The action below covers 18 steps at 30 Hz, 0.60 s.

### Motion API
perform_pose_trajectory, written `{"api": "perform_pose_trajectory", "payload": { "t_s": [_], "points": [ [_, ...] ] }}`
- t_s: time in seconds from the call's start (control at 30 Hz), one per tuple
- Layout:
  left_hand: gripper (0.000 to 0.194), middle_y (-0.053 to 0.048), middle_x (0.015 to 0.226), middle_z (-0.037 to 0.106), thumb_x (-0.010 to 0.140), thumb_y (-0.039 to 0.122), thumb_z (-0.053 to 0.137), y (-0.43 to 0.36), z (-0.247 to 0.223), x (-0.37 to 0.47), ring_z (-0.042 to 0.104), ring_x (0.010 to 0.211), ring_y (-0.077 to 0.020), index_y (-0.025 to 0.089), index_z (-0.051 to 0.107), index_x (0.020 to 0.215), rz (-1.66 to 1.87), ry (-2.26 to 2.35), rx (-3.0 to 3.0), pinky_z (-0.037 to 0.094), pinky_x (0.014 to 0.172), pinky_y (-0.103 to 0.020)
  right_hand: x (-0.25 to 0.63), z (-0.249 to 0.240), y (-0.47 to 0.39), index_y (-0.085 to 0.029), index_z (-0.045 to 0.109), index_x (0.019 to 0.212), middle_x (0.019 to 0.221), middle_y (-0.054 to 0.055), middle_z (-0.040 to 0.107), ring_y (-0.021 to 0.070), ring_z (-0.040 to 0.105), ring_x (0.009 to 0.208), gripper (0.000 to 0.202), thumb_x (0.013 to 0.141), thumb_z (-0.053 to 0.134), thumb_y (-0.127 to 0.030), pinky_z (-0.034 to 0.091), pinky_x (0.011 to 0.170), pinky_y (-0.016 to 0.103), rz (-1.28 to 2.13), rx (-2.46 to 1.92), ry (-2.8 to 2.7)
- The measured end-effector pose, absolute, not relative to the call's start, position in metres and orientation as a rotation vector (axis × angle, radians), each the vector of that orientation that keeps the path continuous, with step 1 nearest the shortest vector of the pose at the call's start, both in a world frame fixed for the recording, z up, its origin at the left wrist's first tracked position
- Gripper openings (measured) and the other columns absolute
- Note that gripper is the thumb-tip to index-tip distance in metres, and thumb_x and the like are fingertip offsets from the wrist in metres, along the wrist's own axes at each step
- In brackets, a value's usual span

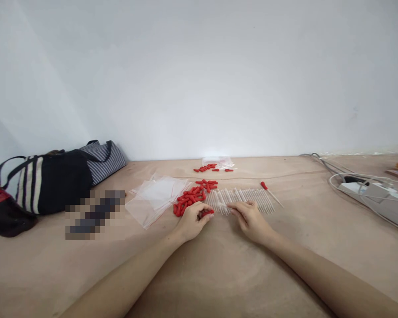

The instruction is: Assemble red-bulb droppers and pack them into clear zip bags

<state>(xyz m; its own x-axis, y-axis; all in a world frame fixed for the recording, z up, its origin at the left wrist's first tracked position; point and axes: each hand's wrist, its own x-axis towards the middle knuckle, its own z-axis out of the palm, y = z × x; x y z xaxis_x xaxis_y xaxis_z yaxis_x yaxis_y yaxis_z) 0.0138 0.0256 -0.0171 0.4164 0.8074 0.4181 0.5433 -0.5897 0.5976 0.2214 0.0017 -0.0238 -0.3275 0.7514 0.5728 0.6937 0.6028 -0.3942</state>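
My left hand (191, 223) is closed around a red rubber dropper bulb (208, 213), held between thumb and fingers. Beside that hand lies a pile of more red bulbs (189, 197). A row of clear glass dropper tubes (257, 198) stretches across the table in front of both hands. My right hand (251, 222) pinches at the near side of this row, its fingertips on a thin clear glass tube that is hard to make out. Right of the row lies a dropper (272, 194) with a red bulb on its end.
Clear plastic zip bags (155, 194) lie left of the bulbs. Farther back are several red bulbs (205, 168) and another bag (215, 161). A black bag (59, 181) and dark bottle (9, 216) stand left; a power strip (374, 198) with cables lies right. A wall is behind.
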Motion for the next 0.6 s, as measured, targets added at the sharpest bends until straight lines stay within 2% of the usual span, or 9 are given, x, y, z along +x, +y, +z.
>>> {"api": "perform_pose_trajectory", "payload": {
  "t_s": [0.17, 0.6],
  "points": [
    [0.008, -0.001, 0.079, 0.062, 0.075, 0.018, 0.056, 0.0218, -0.0148, 0.013, 0.054, 0.062, -0.0112, 0.017, 0.061, 0.082, 1.006, 1.127, 2.318, 0.045, 0.057, -0.022, 0.2141, -0.0288, -0.0033, -0.02, 0.055, 0.097, 0.084, 0.004, 0.063, 0.0139, 0.055, 0.073, 0.025, 0.087, 0.033, -0.017, 0.029, 0.076, 0.034, 0.123, -1.11, -2.16],
    [0.009, -0.001, 0.079, 0.064, 0.078, 0.019, 0.055, 0.0175, -0.0113, 0.0143, 0.057, 0.068, -0.013, 0.017, 0.061, 0.084, 0.994, 1.123, 2.332, 0.045, 0.063, -0.024, 0.2122, -0.0275, -0.0056, -0.021, 0.057, 0.09, 0.079, 0.001, 0.064, 0.0121, 0.054, 0.069, 0.021, 0.087, 0.036, -0.017, 0.026, 0.074, 0.032, 0.167, -1.128, -2.165]
  ]
}}
